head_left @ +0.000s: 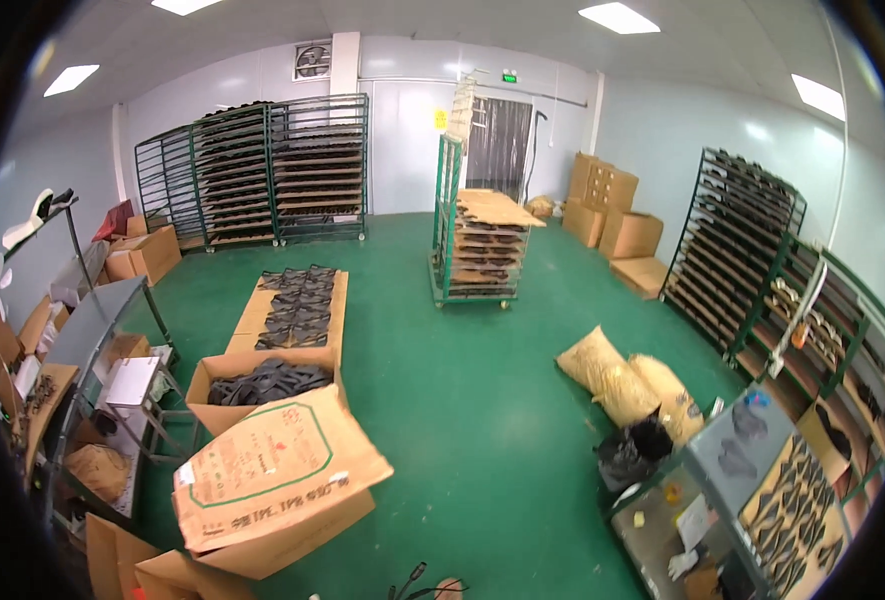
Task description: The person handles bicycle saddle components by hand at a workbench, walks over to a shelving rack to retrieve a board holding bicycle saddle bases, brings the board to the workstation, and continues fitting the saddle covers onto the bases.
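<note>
Neither of my hands can be made out. At the lower edge a small rounded tan shape (449, 589) shows beside a black cable (409, 581) with a plug-like end; what the shape is I cannot tell. Nearest on the left, a large printed paper sack (282, 462) lies flat over a cardboard box (292, 537). Behind it, an open carton (214, 398) holds a heap of dark grey flat pieces (270, 382). Beyond that carton, rows of dark pieces (300, 308) lie on brown boards (252, 320) low over the green floor.
A green wheeled rack (444, 250) stacked with boards stands mid-room. Loaded racks (232, 175) line the back left, another (732, 245) the right. Stuffed sacks (602, 375) and a black bag (634, 450) lie by the right table (712, 455). A grey workbench (97, 315) stands left.
</note>
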Demonstrator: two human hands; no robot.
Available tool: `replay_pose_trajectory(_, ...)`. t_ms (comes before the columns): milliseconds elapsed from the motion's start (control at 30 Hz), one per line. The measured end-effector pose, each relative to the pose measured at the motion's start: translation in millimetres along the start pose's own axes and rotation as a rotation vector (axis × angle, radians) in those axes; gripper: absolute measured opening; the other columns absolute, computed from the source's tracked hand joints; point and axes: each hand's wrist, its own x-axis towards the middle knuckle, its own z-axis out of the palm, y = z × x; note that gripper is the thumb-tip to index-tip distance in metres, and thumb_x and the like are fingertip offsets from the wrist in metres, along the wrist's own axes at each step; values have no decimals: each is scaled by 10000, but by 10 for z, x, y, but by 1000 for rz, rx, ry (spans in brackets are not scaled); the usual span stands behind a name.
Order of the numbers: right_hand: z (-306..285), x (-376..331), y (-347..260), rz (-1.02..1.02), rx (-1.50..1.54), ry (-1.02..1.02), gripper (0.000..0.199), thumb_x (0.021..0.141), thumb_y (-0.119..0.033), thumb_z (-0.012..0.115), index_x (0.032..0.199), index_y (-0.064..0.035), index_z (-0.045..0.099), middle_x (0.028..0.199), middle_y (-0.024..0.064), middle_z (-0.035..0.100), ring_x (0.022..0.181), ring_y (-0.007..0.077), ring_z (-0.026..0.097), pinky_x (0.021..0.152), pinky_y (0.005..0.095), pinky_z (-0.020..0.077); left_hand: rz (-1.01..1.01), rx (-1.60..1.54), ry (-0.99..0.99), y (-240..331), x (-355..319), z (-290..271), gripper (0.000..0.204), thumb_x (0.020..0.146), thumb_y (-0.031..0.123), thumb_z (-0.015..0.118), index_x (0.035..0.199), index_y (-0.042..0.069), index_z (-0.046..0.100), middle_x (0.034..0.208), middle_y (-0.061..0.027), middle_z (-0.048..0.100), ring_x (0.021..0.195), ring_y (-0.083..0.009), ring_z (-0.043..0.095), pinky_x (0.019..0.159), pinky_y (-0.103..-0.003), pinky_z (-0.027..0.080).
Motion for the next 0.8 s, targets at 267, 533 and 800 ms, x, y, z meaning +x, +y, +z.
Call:
replay_pose_trajectory(267,-362,1601,318,-46,-417,-35,287,860,-272,541,904,-35,696,880,221,676,813,363,654,700,465,499,127,127,-61,1251,2481,1169,318,969,227,565,819,-53,573,631,-182,460,582,-177,415,555,-378,408)
replay_pose_trajectory(533,470,4574,-1613,-109,-464,-93,315,871,-326,542,961,-73,707,979,192,678,911,362,642,783,456,497,112,108,22,1458,4825,2465,358,981,253,567,782,-41,523,647,-39,433,638,-100,406,553,-312,377)
replay_pose_trajectory(800,608,8180,-4127,-252,-653,-187,349,881,-379,542,1019,-112,718,1078,163,679,1009,360,630,867,447,496,73,105,420,2350,7102,3227,348,974,247,550,868,-83,578,672,-223,529,636,-213,452,590,-398,420)
